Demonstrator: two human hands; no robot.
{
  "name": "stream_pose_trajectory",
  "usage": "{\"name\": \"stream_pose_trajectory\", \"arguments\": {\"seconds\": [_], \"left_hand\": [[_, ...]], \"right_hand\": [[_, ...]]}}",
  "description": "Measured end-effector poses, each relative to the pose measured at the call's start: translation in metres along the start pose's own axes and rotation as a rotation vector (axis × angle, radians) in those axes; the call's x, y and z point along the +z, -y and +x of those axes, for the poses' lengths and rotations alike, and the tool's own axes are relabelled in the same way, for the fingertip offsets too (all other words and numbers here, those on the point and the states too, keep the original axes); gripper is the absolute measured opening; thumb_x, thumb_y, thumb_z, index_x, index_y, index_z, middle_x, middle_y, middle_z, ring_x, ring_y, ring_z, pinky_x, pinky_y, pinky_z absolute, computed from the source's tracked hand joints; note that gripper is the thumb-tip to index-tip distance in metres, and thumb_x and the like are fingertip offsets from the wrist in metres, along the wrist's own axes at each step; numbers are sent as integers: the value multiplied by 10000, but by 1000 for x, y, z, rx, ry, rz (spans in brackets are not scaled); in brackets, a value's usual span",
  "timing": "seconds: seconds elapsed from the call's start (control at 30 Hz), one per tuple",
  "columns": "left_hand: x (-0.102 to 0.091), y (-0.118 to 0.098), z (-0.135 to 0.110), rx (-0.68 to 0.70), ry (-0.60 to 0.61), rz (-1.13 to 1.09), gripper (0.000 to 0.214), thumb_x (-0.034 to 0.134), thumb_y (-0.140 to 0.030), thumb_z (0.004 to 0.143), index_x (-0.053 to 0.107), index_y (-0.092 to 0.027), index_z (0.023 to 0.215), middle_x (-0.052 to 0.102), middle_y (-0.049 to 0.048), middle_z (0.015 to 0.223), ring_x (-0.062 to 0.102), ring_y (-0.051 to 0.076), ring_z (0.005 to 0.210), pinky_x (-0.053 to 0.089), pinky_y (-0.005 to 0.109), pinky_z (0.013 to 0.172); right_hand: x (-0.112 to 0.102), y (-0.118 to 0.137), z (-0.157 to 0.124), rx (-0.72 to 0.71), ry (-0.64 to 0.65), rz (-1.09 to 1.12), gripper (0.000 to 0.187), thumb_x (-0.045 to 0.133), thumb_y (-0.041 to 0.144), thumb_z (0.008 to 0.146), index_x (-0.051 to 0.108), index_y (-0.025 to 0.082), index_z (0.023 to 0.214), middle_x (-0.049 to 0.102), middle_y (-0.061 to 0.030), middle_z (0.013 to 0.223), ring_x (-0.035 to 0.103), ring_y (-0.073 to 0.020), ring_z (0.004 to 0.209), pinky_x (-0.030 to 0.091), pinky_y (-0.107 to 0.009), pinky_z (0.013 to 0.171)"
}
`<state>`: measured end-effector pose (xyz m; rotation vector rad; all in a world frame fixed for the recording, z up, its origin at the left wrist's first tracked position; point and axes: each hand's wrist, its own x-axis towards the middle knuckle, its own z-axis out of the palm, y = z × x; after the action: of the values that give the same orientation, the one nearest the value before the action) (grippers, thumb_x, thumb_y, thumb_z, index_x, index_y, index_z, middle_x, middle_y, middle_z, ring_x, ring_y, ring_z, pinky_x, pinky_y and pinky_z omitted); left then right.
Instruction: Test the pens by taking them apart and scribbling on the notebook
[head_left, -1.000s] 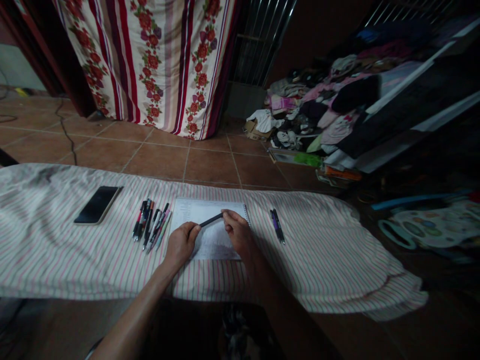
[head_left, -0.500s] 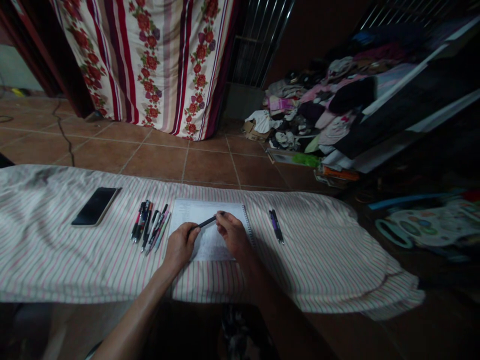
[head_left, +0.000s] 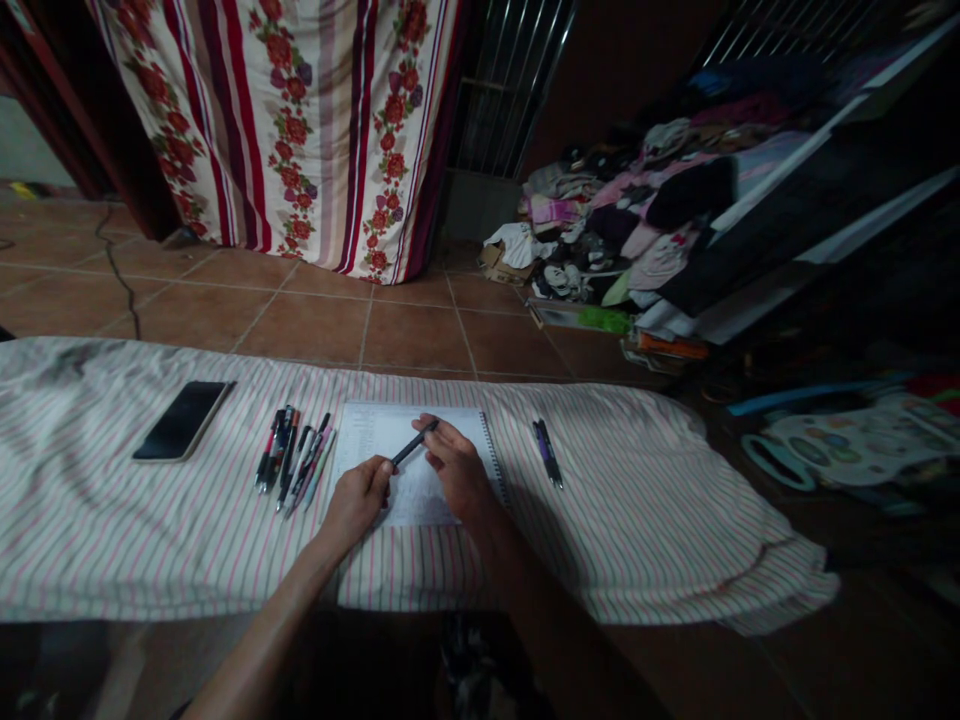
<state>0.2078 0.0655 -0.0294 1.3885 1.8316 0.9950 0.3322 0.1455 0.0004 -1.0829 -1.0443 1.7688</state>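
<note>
A dark pen [head_left: 414, 443] is held over a spiral notebook [head_left: 375, 430] that lies open on a striped cloth [head_left: 637, 500]. My left hand [head_left: 358, 499] is closed on the pen's lower end. My right hand [head_left: 451, 468] pinches its upper end. Both hands rest on the notebook page. Left of the notebook lies a row of several pens [head_left: 295, 460]. Two more pens [head_left: 547, 452] lie to its right.
A black phone [head_left: 181, 420] lies face up on the cloth at the left. Beyond the cloth are brown floor tiles [head_left: 420, 330], a flowered curtain [head_left: 300, 120] and a pile of clothes [head_left: 645, 230]. A colourful toy [head_left: 855, 445] lies on the floor at right.
The pen between my hands has tilted more upright, and my right hand has shifted slightly left. The view has drifted a little to the right.
</note>
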Motion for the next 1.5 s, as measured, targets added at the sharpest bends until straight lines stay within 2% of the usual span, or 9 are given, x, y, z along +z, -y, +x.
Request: {"name": "stream_pose_trajectory", "arguments": {"seconds": [0.2, 0.3, 0.43, 0.57, 0.67, 0.9, 1.1, 1.37, 1.5], "left_hand": [[2, -2, -2, 55, 12, -36, 321, 404, -404, 828, 526, -176, 1019, 570, -17, 600, 571, 140, 557, 419, 229, 555], [2, -4, -2, 61, -11, -49, 300, 404, -411, 828, 533, -174, 960, 558, -17, 586, 566, 143, 551, 421, 233, 555], [2, -6, -3, 70, -46, -41, 280, 384, -399, 834, 541, -172, 883, 554, -12, 574, 561, 147, 549, 414, 240, 556], [1, -10, -4, 75, -66, -10, 264, 395, -382, 823, 551, -172, 860, 567, -5, 584, 569, 150, 564, 410, 243, 575], [1, -11, -4, 51, -53, 4, 267, 363, -371, 831, 545, -179, 795, 546, -13, 545, 551, 145, 533, 394, 238, 553], [1, -10, -4, 32, -25, 13, 260, 314, -349, 848, 507, -199, 760, 507, -32, 510, 530, 139, 503, 375, 229, 532], [2, -13, -6, 60, -13, 88, 248, 308, -337, 848, 473, -208, 716, 488, -33, 480, 522, 144, 482, 362, 231, 519], [4, -10, -5, 40, -1, 102, 250, 281, -316, 853, 480, -201, 756, 510, -25, 476, 533, 152, 479, 361, 238, 523], [5, -9, -5, 39, -6, 118, 258, 268, -312, 861, 483, -200, 774, 508, -27, 476, 534, 154, 487, 361, 237, 523]], "right_hand": [[-1, -1, 0, -53, 92, 15, 365, 609, 289, 683, 605, 236, 1044, 645, -25, 1080, 538, -148, 909, 369, -226, 666], [0, 1, -1, -51, 117, 77, 391, 635, 286, 674, 588, 227, 1058, 655, -36, 1035, 545, -131, 858, 386, -229, 690], [4, 2, -2, -13, 64, 144, 292, 707, 288, 602, 617, 197, 863, 652, -13, 867, 546, -112, 765, 405, -232, 710], [4, -1, 1, 28, -18, 54, 242, 738, 309, 542, 602, 169, 685, 568, 27, 649, 500, -92, 624, 398, -231, 641], [3, -1, 2, 9, -51, -16, 284, 721, 332, 540, 645, 167, 759, 585, 16, 679, 506, -101, 637, 387, -233, 619], [5, 3, -3, 12, 69, 84, 456, 699, 332, 597, 595, 193, 1019, 660, -43, 882, 588, -144, 797, 446, -273, 731], [3, -9, 6, -29, -54, 8, 381, 741, 320, 538, 600, 169, 859, 616, -6, 713, 603, -148, 698, 477, -286, 675], [2, -14, 8, -60, -37, 162, 605, 745, 291, 520, 518, 191, 1072, 654, -63, 925, 613, -192, 856, 464, -334, 778], [-2, -16, 11, -26, -90, 17, 402, 726, 349, 547, 586, 176, 881, 618, -12, 761, 580, -139, 706, 451, -279, 683]]}}
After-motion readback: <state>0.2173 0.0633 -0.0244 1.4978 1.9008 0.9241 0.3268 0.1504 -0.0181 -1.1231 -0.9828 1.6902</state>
